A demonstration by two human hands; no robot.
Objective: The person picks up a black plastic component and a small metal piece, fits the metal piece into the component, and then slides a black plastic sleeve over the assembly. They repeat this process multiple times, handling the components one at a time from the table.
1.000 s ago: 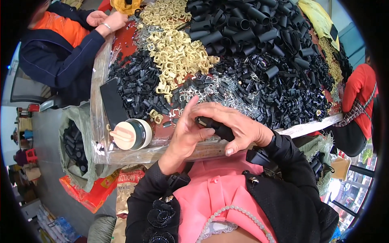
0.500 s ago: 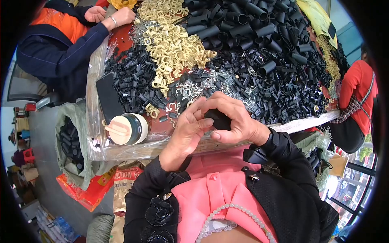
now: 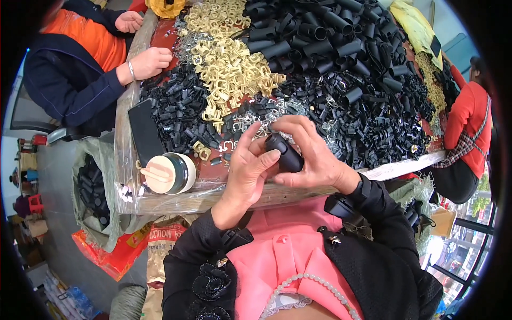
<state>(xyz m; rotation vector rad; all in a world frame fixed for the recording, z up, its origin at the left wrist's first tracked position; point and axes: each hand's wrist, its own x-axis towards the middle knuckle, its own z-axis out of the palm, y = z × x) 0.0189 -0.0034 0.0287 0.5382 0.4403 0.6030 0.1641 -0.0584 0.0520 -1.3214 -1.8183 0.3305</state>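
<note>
Just over the table's near edge, a black plastic cylinder [image 3: 288,154] with a rounded, narrower end is between my two hands. My left hand [image 3: 246,169] grips that narrower end, its thumb along the side and its index finger pointing up. Around the wider end curls my right hand [image 3: 314,154], thumb below and bent fingers above; whether the fingertips touch the cylinder is hard to see. Beyond my hands lie silvery metal clips [image 3: 266,113] and small black plastic pieces [image 3: 333,104]. Past these are a heap of pale gold buckle-like parts [image 3: 229,69] and larger black tubes [image 3: 320,34].
At the table's left corner stand a lidded jar [image 3: 169,173] and a dark phone-like slab [image 3: 145,128]. A woven sack of black parts [image 3: 96,189] is on the floor at left. A co-worker's hand [image 3: 152,63] rests near the left edge; another person [image 3: 472,122] sits at right.
The black cylinder has tilted, so its rounded end and side now show. My right fingers have lifted and loosened around it. The co-worker's hand at left has moved down and nearer.
</note>
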